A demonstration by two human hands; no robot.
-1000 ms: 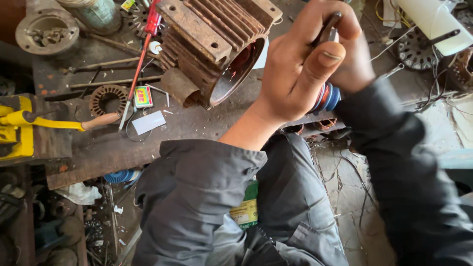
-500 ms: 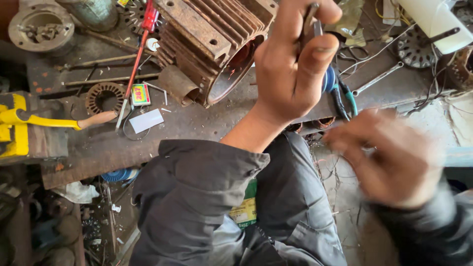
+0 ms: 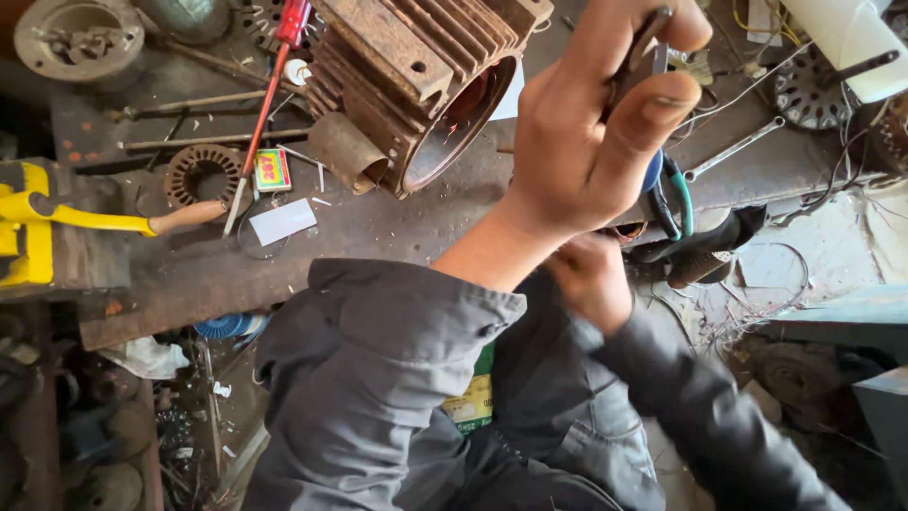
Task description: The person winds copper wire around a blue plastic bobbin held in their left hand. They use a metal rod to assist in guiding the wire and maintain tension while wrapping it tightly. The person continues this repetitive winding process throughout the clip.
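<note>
1. Above the bench (image 3: 407,227), the left hand (image 3: 591,132) was raised close to the camera, with a dark tool (image 3: 643,52) pinched in it.
2. Its fingers (image 3: 615,28) were curled tight over the tool's top and the thumb (image 3: 657,109) pressed against its side: a firm, closed grasp with no gap showing. Only a short length of dark metal stood clear of the grip, so I could not tell what kind of tool it was.
3. The right hand (image 3: 591,279) sat lower, under the left wrist at the bench's edge. It looked loosely curled, but I could not tell whether it held anything.
4. As I judged it, the step in hand was getting the tool settled in the grip; neither hand touched the rusty motor housing (image 3: 416,85), which lay on its side to the left, well apart from both.
5. Any work with the tool would call for the right hand to come up and steady it, or for the left to lower it to the bench.
6. Green-handled pliers (image 3: 683,194) lay just behind the left hand, a spanner (image 3: 733,149) near them.
</note>
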